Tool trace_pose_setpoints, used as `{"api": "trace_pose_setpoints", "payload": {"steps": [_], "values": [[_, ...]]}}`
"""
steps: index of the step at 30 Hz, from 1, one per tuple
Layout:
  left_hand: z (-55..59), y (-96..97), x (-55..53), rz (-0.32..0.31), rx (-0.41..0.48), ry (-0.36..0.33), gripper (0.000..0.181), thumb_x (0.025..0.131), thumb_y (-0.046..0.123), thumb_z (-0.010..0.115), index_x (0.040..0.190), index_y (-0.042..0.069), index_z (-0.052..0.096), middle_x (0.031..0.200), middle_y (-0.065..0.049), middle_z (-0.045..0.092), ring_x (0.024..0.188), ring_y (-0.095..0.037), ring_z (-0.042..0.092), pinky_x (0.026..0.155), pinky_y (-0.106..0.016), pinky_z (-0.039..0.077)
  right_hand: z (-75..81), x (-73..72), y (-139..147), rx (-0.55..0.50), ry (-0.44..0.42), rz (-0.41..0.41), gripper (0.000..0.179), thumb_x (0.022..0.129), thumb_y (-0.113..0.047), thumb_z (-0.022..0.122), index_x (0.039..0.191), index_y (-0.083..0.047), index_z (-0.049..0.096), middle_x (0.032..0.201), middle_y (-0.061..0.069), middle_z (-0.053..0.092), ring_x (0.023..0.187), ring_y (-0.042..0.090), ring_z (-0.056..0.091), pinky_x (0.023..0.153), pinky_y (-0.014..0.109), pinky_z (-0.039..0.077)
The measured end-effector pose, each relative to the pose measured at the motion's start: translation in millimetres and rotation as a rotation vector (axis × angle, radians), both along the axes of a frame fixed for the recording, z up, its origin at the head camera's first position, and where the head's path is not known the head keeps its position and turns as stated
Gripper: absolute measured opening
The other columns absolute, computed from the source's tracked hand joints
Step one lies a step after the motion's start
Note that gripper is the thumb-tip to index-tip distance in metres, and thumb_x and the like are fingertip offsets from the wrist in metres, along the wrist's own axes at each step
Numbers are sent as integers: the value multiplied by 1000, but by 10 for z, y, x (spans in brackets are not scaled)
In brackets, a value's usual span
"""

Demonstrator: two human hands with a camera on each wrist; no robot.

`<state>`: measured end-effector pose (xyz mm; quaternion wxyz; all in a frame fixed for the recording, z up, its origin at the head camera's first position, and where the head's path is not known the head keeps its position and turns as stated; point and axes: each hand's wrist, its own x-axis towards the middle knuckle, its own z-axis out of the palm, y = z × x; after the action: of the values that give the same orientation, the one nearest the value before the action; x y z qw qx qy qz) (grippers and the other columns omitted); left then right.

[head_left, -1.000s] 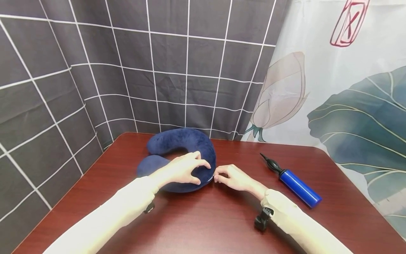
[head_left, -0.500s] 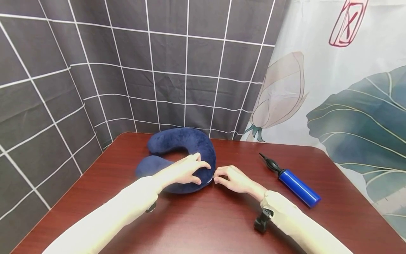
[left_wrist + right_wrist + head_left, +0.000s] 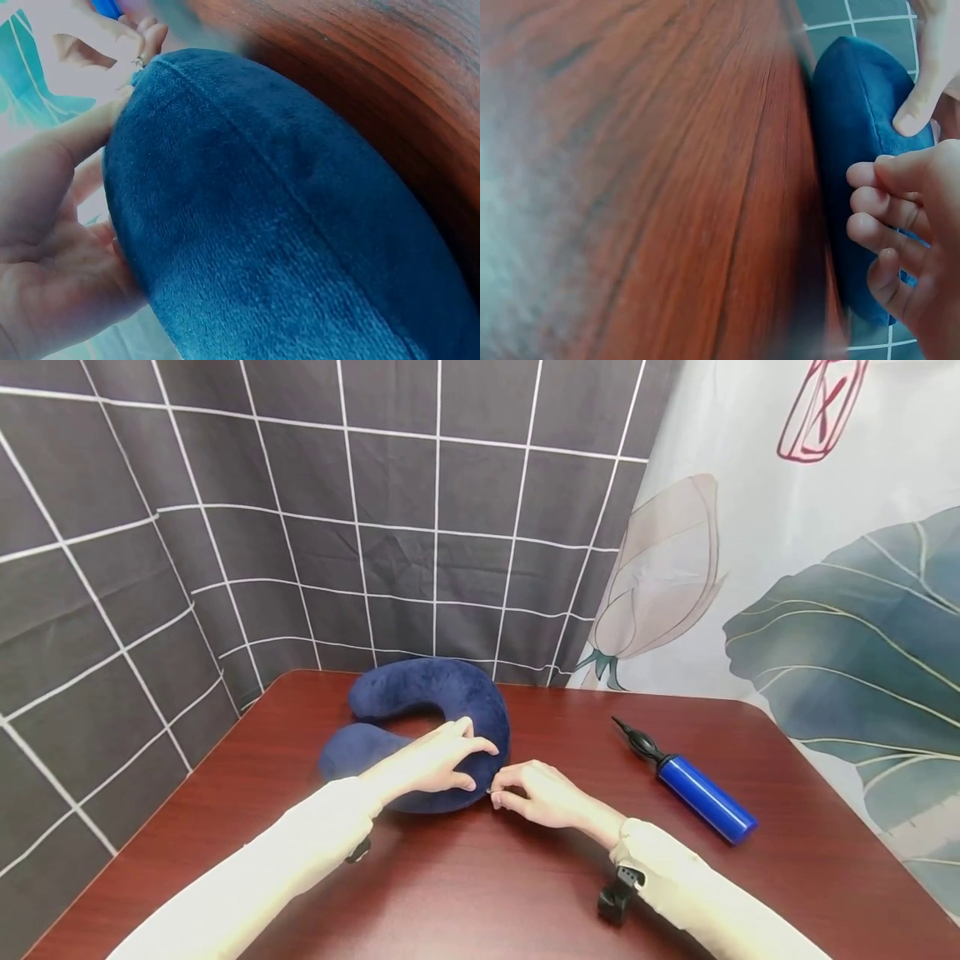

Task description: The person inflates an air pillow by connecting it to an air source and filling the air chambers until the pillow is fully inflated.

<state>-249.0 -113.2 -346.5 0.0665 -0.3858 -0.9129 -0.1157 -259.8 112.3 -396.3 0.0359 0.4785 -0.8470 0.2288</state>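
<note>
A navy blue plush U-shaped neck pillow (image 3: 474, 693) lies on the table, its open end toward the left. My left hand (image 3: 427, 762) rests on its near right part, fingers spread. In the right wrist view the left thumb (image 3: 915, 112) presses the fabric beside a seam. At the pillow's near right edge, my right hand (image 3: 546, 795) pinches a small metallic zipper pull (image 3: 138, 62) between thumb and index finger. Most of the pull is hidden by the fingertips. The pillow's seam (image 3: 255, 150) runs away from that spot in the left wrist view.
A blue hand pump (image 3: 705, 797) with a black nozzle lies to the right on the reddish-brown table (image 3: 465, 893). A dark grid-patterned cloth (image 3: 390, 568) hangs behind, beside a white cloth (image 3: 750, 527) with leaf and flower prints. Each wrist wears a small dark camera.
My right hand has moved slightly left and toward me along the pillow's edge, still pinching the zipper pull. A whitish line at that edge no longer shows. My left hand stays in place.
</note>
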Motion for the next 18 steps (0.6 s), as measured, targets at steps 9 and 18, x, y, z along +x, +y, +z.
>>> {"api": "trace_pose_setpoints", "payload": {"steps": [9,18], "values": [[10,-5,-7,2,19,-33,52,79,20,83,127,17,65,94,-5,51,85,-17,51,79,-28,47,-9,18,-22,-22,8,5,13,94,-17,63,84,-22,69,77,-12,65,71,-2,54,69,16,46],[-30,-6,-6,8,41,-36,51,79,18,82,127,16,65,95,-5,50,86,-17,50,80,-28,46,-32,52,-62,-28,76,14,15,93,-13,62,82,-22,68,74,-13,64,69,-3,54,68,13,45]]}}
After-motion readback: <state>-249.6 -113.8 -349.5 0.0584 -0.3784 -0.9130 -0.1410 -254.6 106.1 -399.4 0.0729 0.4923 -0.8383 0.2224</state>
